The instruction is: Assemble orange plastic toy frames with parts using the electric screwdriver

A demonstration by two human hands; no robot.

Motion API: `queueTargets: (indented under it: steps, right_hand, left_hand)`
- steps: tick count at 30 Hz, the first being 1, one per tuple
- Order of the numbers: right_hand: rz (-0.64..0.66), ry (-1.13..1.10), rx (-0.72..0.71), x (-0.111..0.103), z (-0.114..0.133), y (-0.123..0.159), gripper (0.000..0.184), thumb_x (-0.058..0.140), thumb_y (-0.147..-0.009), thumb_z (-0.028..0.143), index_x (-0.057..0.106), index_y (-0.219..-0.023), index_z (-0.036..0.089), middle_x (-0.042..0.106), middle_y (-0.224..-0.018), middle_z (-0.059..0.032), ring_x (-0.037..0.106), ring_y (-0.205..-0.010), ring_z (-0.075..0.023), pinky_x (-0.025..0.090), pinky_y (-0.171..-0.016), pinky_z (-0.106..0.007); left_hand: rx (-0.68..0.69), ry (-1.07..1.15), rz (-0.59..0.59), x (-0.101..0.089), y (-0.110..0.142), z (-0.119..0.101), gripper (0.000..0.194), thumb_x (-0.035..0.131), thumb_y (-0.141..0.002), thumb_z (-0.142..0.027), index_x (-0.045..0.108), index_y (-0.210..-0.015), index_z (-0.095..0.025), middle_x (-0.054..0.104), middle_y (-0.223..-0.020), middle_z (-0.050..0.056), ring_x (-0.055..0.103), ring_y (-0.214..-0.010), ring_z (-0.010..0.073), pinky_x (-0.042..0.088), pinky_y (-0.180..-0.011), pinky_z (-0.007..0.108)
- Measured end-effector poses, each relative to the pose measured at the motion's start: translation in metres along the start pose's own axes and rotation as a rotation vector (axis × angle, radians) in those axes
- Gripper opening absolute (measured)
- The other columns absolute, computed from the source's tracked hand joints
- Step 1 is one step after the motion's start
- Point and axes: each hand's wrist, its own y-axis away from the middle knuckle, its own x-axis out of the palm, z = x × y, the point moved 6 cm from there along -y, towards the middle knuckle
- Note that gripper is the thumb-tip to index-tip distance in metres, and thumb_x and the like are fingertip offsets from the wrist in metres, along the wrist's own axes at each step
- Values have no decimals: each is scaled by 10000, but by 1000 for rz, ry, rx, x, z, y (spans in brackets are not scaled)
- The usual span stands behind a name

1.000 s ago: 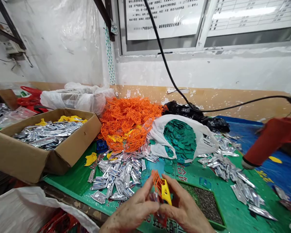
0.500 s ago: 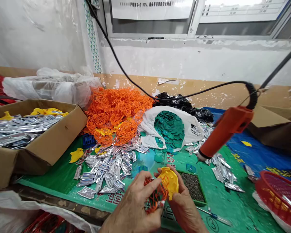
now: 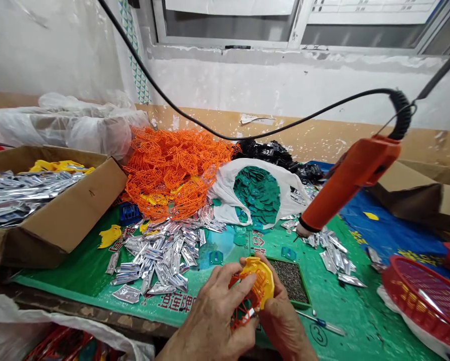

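Low in the middle, my right hand (image 3: 283, 313) grips a curved yellow plastic piece (image 3: 269, 281) by its edge, thumb in front and fingers behind. My left hand (image 3: 215, 308) is closed around a thin orange-red plastic lattice (image 3: 240, 316). Part of that lattice lies against the inner face of the yellow piece, under my left fingers. My left palm hides the rest of it. Just behind my right hand lies a green tray (image 3: 306, 301) of small dark screws. A screwdriver with a blue-and-clear handle (image 3: 324, 323) rests to its right.
An orange electric screwdriver (image 3: 333, 185) hangs at right on a black cable. Shiny metal blades (image 3: 172, 255) lie in piles; more fill the cardboard box (image 3: 93, 200). Behind are orange lattices (image 3: 176, 165) and a white bag (image 3: 221, 195) of green pieces. A red basket (image 3: 394, 296) stands right.
My left fingers have pushed the orange lattice further against the inside of the yellow piece. The view has shifted slightly, and the hanging electric screwdriver appears a little nearer.
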Motion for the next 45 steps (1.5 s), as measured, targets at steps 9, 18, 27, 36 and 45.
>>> queueTargets:
  steps: [9, 18, 27, 36, 45]
  right_hand:
    - [0, -49, 17, -2, -2, 2, 802, 924, -455, 426, 648, -1205, 353, 681, -1258, -62, 647, -1117, -296, 466, -998, -449]
    - [-36, 27, -40, 5, -8, 2, 751, 878, -575, 387, 576, -1262, 361, 664, -1264, -32, 637, -1117, -240, 470, -1008, -377]
    - [-37, 166, -15, 10, -10, 0, 758, 512, -799, 727, 393, -1444, 348, 396, -1545, -32, 321, -1445, -234, 238, -1190, -426]
    - [49, 502, 19, 25, 15, 3, 557, 616, -827, 563, 584, -1328, 321, 454, -1506, 10, 296, -1456, -222, 156, -1211, -418]
    - [17, 543, 107, 13, 24, -9, 498, 830, -614, 396, 748, -1080, 241, 731, -1088, -78, 651, -992, -257, 489, -942, -438]
  left_hand:
    - [-40, -40, 84, 4, -1, 0, 577, 579, -734, -110, 599, -1300, -222, 542, -1339, 135, 528, -1171, 305, 460, -1012, 496]
    - [-38, -59, 68, 18, 2, 4, 646, 570, -699, -82, 573, -1329, -224, 528, -1373, 148, 494, -1223, 338, 439, -1024, 538]
    - [-3, -35, -70, 17, -3, 4, 367, 600, -763, -60, 664, -1098, -195, 697, -1136, 121, 557, -1092, 329, 460, -925, 498]
    - [-501, 643, -120, 7, 7, 41, 264, 573, -878, -354, 621, -696, -168, 575, -658, 16, 507, -636, 151, 402, -607, 259]
    - [-856, 1386, -28, 35, 22, 56, 342, 810, -669, -401, 688, -749, -92, 612, -627, 22, 503, -505, 80, 397, -512, 196]
